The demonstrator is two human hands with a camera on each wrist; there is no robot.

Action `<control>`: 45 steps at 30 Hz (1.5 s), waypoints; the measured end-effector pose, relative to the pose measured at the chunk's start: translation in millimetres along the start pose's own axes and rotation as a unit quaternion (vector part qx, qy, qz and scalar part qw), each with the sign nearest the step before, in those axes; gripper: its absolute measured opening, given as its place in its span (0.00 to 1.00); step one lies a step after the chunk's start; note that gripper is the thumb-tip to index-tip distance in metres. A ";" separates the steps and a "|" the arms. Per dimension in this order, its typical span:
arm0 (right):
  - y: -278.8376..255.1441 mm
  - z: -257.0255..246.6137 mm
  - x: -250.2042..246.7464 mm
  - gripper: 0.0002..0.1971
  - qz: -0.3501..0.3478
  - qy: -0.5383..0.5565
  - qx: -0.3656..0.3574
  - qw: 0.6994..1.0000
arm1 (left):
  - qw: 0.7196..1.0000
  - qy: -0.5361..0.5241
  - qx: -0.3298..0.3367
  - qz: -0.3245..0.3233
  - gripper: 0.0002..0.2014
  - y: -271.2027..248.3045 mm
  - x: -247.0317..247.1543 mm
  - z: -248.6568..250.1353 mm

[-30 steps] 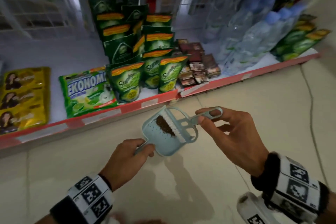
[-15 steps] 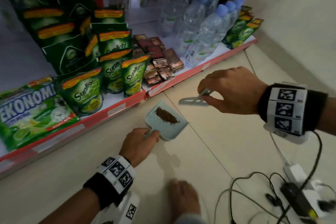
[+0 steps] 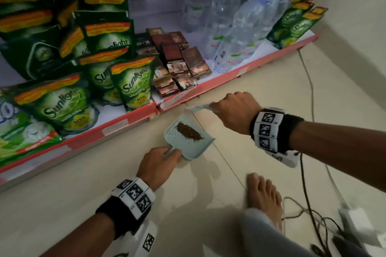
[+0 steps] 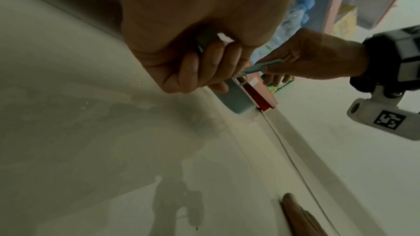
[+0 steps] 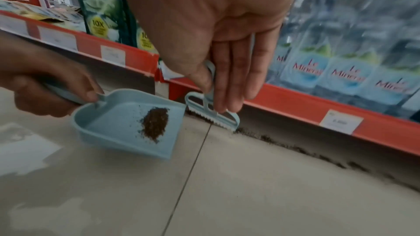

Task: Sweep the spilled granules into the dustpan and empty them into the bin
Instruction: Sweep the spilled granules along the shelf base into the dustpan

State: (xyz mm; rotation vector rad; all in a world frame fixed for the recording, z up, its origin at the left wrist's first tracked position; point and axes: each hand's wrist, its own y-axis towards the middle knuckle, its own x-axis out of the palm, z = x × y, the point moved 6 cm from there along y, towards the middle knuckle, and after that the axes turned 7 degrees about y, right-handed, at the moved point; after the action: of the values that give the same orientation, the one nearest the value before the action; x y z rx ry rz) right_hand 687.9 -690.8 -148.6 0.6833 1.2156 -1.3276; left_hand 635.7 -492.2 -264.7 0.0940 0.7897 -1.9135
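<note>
My left hand (image 3: pixel 165 158) grips the handle of a small light-blue dustpan (image 3: pixel 200 148), held low over the floor tiles. A heap of brown granules (image 3: pixel 189 131) lies inside the dustpan (image 5: pixel 109 128); the granules (image 5: pixel 155 123) sit near its open mouth. My right hand (image 3: pixel 227 108) pinches the handle of a matching blue brush (image 5: pixel 213 114) between thumb and fingers. The brush head is down at the foot of the shelf, just beyond the pan's mouth. A dark gritty line (image 5: pixel 295 148) runs along the shelf base. In the left wrist view my fingers (image 4: pixel 204 64) curl round the pan handle.
A low shelf with a red front edge (image 3: pixel 129 121) carries green Sunlight pouches (image 3: pixel 133 83), small dark packs (image 3: pixel 177 62) and water bottles (image 3: pixel 240 33). Cables (image 3: pixel 309 204) and a white power strip (image 3: pixel 355 221) lie on the floor at right, beside a bare foot (image 3: pixel 265 198).
The brush came out of the dustpan, moved right and dropped to the foot of the shelf. The dustpan was lowered towards the floor, still with the granules in it.
</note>
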 end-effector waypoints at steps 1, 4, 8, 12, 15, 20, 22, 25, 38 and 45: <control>6.6 3.6 10.5 0.15 0.020 0.013 -0.008 1.000 | 1.000 -0.006 -0.012 0.008 0.21 4.4 2.7 -1.7; 23.2 15.5 40.4 0.17 0.073 0.065 -0.019 0.995 | 0.999 -0.020 -0.034 0.031 0.17 14.4 9.2 -8.4; 35.8 21.5 71.4 0.21 0.128 0.147 0.006 0.981 | 0.995 -0.046 -0.049 0.067 0.16 25.1 14.5 -15.7; 50.2 4.9 80.6 0.20 0.146 0.248 0.002 0.958 | 0.984 -0.106 -0.098 0.106 0.16 21.6 23.7 -26.0; 63.3 -10.5 74.7 0.16 0.134 0.268 -0.031 0.954 | 0.983 -0.092 -0.107 0.117 0.15 6.6 30.0 -23.1; 82.3 -14.3 73.5 0.24 0.092 0.218 -0.104 0.966 | 0.974 -0.096 -0.142 0.150 0.18 -15.4 34.8 -26.0; 89.1 -10.8 74.8 0.26 0.073 0.203 -0.122 0.969 | 0.972 -0.103 -0.148 0.151 0.17 -17.0 37.6 -24.9; 88.6 -2.3 73.5 0.30 0.055 0.182 -0.173 0.966 | 0.968 -0.118 -0.156 0.156 0.15 -16.6 42.1 -17.8; 56.1 37.8 60.8 0.30 0.039 0.309 -0.144 0.939 | 0.963 -0.165 -0.141 0.163 0.16 5.8 68.4 -17.2; 82.0 -11.8 64.3 0.31 0.045 0.229 -0.187 0.954 | 0.958 -0.168 -0.145 0.183 0.16 4.1 56.9 -28.2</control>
State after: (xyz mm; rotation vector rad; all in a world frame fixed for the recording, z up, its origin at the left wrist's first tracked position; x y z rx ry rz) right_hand 751.2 -686.5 -232.1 0.7829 1.7312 -0.8456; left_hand 604.3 -522.1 -311.2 -0.2468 0.7515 -1.3996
